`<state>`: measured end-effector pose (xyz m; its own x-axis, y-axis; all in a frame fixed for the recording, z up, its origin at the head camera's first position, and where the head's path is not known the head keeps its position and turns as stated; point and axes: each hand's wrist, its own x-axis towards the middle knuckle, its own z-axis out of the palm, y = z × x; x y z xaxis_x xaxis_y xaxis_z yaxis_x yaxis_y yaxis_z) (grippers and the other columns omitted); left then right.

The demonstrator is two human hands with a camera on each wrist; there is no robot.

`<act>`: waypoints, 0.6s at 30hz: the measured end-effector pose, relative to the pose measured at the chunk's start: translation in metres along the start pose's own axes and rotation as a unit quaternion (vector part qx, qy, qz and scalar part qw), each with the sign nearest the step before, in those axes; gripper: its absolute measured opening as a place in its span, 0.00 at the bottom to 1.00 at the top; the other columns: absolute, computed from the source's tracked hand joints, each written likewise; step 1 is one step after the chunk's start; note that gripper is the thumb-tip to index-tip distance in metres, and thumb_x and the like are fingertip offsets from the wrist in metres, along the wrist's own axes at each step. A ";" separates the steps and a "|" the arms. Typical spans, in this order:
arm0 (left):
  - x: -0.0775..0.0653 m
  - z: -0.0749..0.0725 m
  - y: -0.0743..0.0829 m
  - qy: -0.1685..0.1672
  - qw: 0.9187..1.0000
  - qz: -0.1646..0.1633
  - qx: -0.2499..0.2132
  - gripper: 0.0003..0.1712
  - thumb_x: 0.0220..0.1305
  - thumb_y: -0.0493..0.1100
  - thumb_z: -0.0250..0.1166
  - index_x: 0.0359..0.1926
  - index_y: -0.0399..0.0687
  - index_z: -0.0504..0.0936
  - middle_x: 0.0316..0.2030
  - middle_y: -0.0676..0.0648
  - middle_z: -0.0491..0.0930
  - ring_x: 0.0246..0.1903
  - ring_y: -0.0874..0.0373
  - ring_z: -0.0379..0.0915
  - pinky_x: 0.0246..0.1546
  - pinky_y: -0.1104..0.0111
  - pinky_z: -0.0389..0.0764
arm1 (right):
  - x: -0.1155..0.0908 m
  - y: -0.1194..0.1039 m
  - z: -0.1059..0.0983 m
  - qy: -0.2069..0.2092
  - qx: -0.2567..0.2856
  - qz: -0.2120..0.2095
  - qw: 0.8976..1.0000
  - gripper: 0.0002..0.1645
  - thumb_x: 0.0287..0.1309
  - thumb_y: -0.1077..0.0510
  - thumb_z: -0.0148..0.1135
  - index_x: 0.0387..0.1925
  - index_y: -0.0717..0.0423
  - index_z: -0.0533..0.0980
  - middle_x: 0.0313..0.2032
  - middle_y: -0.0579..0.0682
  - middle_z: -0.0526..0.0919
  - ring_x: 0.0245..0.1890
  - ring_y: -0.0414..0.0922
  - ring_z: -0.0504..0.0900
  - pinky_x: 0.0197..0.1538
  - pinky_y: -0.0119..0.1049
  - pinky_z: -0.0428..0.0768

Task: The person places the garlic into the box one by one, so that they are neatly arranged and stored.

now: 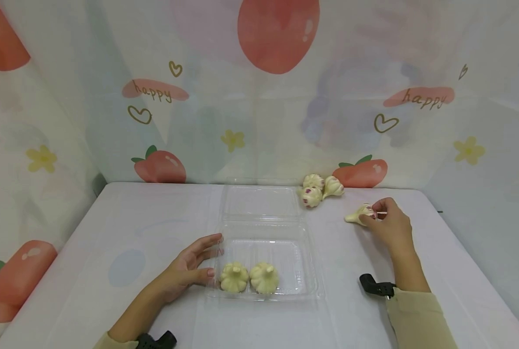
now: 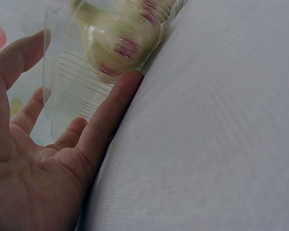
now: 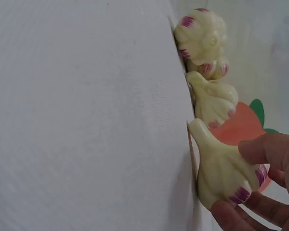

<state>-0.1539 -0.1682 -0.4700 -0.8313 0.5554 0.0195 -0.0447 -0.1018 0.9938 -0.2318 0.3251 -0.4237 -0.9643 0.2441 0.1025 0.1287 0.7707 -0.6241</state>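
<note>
A clear plastic box (image 1: 292, 259) stands on the table with its lid (image 1: 261, 202) folded back. Two garlic bulbs sit side by side at the front left inside it: a left bulb (image 1: 234, 277) and a right bulb (image 1: 264, 278). My left hand (image 1: 178, 276) touches the box's left wall with fingers extended; the left wrist view shows its thumb (image 2: 111, 108) low against the side, by a purple-marked bulb (image 2: 123, 45) behind the plastic. Over at the right, my right hand (image 1: 394, 227) pinches another garlic bulb (image 3: 226, 166) between thumb and fingers, its stem pointing left.
Three more garlic bulbs (image 1: 312, 196) lie clustered at the table's back edge, right of the lid. A printed cloth backdrop (image 1: 259, 111) rises behind the white tabletop (image 1: 154, 208). Each wrist wears a black camera mount (image 1: 376, 286).
</note>
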 end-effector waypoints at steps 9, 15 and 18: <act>0.000 -0.001 0.000 -0.001 1.000 0.000 0.002 0.43 0.66 0.31 0.62 0.77 0.43 0.52 0.77 0.39 0.46 0.74 0.35 0.45 0.52 0.59 0.80 | 0.000 -0.007 0.002 -0.077 0.033 -0.036 0.996 0.30 0.71 0.55 0.39 0.70 0.53 0.68 0.62 0.70 0.69 0.57 0.63 0.69 0.51 0.58 0.69; 0.000 -0.001 0.001 0.002 1.000 -0.002 0.002 0.43 0.66 0.31 0.62 0.77 0.45 0.54 0.77 0.40 0.47 0.75 0.35 0.44 0.52 0.60 0.80 | 0.001 -0.013 0.002 -0.124 0.006 -0.027 0.992 0.35 0.61 0.56 0.58 0.69 0.57 0.64 0.61 0.69 0.67 0.53 0.61 0.68 0.46 0.53 0.70; -0.001 0.000 0.001 0.001 1.000 -0.006 0.000 0.43 0.66 0.31 0.62 0.77 0.46 0.54 0.77 0.41 0.47 0.75 0.35 0.44 0.52 0.59 0.80 | 0.001 -0.016 0.004 -0.126 -0.002 -0.018 0.992 0.38 0.58 0.53 0.67 0.67 0.58 0.63 0.59 0.68 0.68 0.51 0.61 0.69 0.44 0.51 0.71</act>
<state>-0.1536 -0.1688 -0.4692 -0.8320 0.5548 0.0066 -0.0553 -0.0947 0.9940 -0.2352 0.3111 -0.4168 -0.9955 0.0622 -0.0719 0.0934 0.7781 -0.6211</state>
